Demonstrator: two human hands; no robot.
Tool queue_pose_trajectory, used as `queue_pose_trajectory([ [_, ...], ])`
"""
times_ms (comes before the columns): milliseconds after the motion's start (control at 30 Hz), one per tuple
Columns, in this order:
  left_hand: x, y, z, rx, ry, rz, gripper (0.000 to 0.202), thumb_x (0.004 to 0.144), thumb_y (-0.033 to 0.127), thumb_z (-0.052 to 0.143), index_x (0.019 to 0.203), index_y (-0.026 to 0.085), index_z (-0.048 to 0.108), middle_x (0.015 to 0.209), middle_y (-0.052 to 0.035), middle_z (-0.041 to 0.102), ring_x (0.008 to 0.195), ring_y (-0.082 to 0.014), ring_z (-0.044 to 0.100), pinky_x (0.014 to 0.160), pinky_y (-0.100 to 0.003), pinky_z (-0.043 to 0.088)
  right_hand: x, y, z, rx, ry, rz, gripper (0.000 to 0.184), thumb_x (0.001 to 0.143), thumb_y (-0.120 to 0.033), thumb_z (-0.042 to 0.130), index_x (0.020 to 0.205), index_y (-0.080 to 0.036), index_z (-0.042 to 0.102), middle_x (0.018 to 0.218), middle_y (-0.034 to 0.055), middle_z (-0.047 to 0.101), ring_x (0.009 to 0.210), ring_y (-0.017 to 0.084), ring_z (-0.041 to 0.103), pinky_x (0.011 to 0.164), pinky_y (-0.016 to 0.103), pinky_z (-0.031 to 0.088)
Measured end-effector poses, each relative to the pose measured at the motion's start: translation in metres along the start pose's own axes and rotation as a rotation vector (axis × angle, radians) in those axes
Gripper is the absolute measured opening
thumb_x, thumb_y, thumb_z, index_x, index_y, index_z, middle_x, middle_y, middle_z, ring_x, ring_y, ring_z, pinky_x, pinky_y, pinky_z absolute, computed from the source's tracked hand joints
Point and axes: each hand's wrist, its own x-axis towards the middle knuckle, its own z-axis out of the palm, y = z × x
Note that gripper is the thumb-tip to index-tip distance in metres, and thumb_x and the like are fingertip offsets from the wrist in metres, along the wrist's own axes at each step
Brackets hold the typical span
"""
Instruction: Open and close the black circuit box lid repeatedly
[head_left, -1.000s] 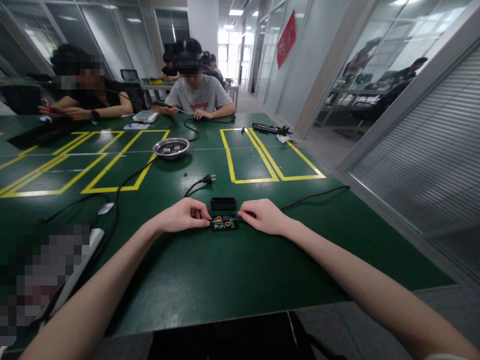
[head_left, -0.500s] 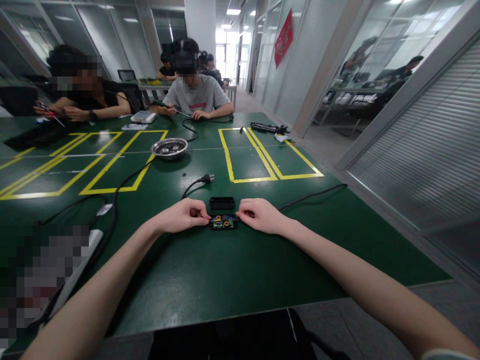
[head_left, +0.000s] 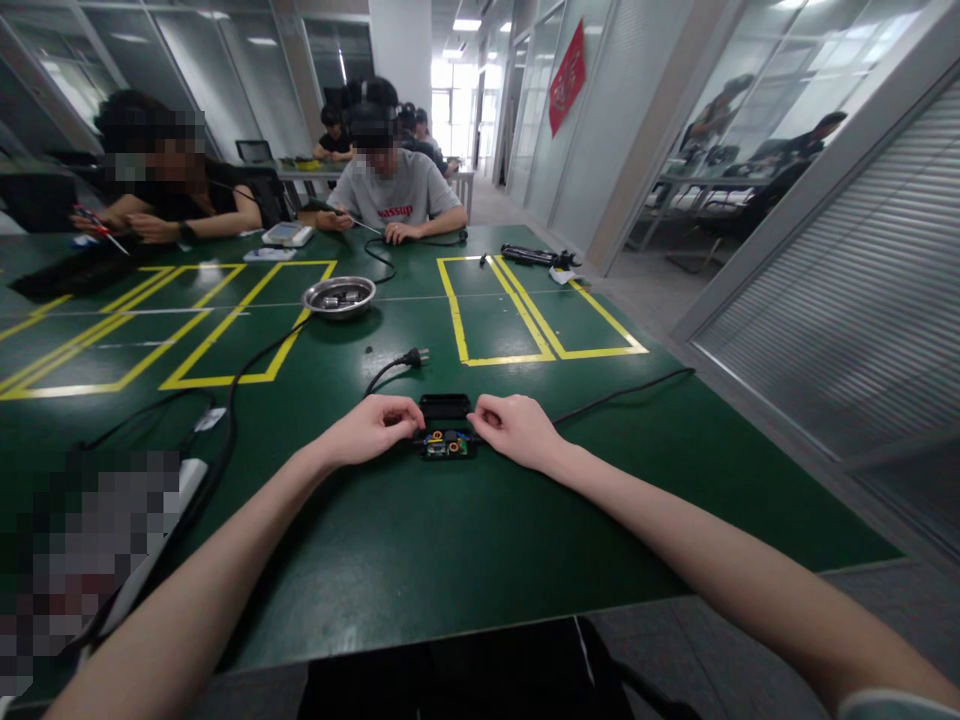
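On the green table (head_left: 450,560) before me lies a small black casing half (head_left: 448,457), holding a circuit board (head_left: 448,443) with copper coils and coloured wires. Just beyond it sits the matching black casing cover (head_left: 445,408), hollow side up. My left hand (head_left: 375,430) is at the left end of these parts, thumb and forefinger bent and slightly apart. At the right end is my right hand (head_left: 517,428), fingers curled loosely, its fingertips beside the cover's near right corner. I see nothing held in either hand. Whether the fingertips touch the cover is unclear.
A black power plug (head_left: 411,358) lies beyond my left hand. A black cable (head_left: 622,396) runs off to the right. A metal bowl (head_left: 339,297) with metal parts stands farther back. Two people work across the table. A white-edged, blurred object (head_left: 112,550) lies at left.
Both hands have let go of the cable ends beside the circuit board and shifted slightly forward, toward the cover's ends. The casing and board have stayed in place.
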Motion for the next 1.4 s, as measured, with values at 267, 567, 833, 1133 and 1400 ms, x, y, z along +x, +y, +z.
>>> queue_pose_trajectory([
  [267, 0.004, 0.002, 0.013, 0.499, 0.225, 0.016, 0.021, 0.084, 0.025, 0.049, 0.074, 0.022, 0.067, 0.058, 0.0014, 0.06, 0.057, -0.0166, 0.054, 0.059, -0.027, 0.033, 0.002, -0.002, 0.0, 0.067, -0.004, -0.012, 0.009, 0.092, -0.018, 0.06, 0.093, -0.023, 0.052, 0.057, -0.0088, 0.048, 0.051, 0.012, 0.045, 0.058, 0.024, 0.024],
  [567, 0.006, 0.006, 0.02, 0.502, 0.294, -0.028, 0.014, 0.082, 0.022, 0.055, 0.089, 0.022, 0.068, 0.067, 0.0012, 0.064, 0.061, -0.018, 0.058, 0.063, -0.027, 0.038, 0.005, 0.004, 0.005, 0.123, 0.018, -0.008, 0.013, 0.087, -0.018, 0.059, 0.096, -0.023, 0.05, 0.071, -0.0048, 0.057, 0.059, 0.014, 0.052, 0.059, 0.025, 0.032],
  [833, 0.009, -0.014, 0.013, 0.257, 0.282, 0.187, 0.04, 0.088, 0.027, 0.051, 0.123, 0.019, 0.069, 0.121, -0.0097, 0.072, 0.114, -0.0255, 0.062, 0.104, -0.041, 0.048, 0.008, 0.019, 0.012, 0.165, 0.18, -0.162, 0.046, 0.083, -0.026, 0.071, 0.127, -0.017, 0.06, 0.124, 0.0149, 0.064, 0.115, 0.031, 0.055, 0.098, 0.049, 0.046],
  [1133, 0.006, -0.004, 0.009, -0.274, 0.225, 0.023, 0.051, 0.078, 0.038, 0.073, 0.123, 0.016, 0.066, 0.114, -0.0102, 0.075, 0.082, -0.0189, 0.072, 0.08, -0.036, 0.061, 0.007, 0.026, 0.012, 0.601, 0.095, -0.156, 0.045, 0.079, -0.02, 0.076, 0.124, -0.02, 0.067, 0.115, 0.0064, 0.06, 0.077, 0.013, 0.061, 0.077, 0.033, 0.057],
  [1400, 0.006, 0.0, 0.011, -0.432, 0.226, -0.004, 0.053, 0.068, 0.031, 0.081, 0.116, 0.013, 0.069, 0.114, -0.0111, 0.075, 0.089, -0.0186, 0.072, 0.092, -0.039, 0.06, 0.003, 0.017, 0.004, 0.775, -0.007, -0.104, 0.037, 0.084, -0.023, 0.069, 0.12, -0.018, 0.069, 0.097, 0.0037, 0.069, 0.074, 0.013, 0.064, 0.077, 0.032, 0.058],
])
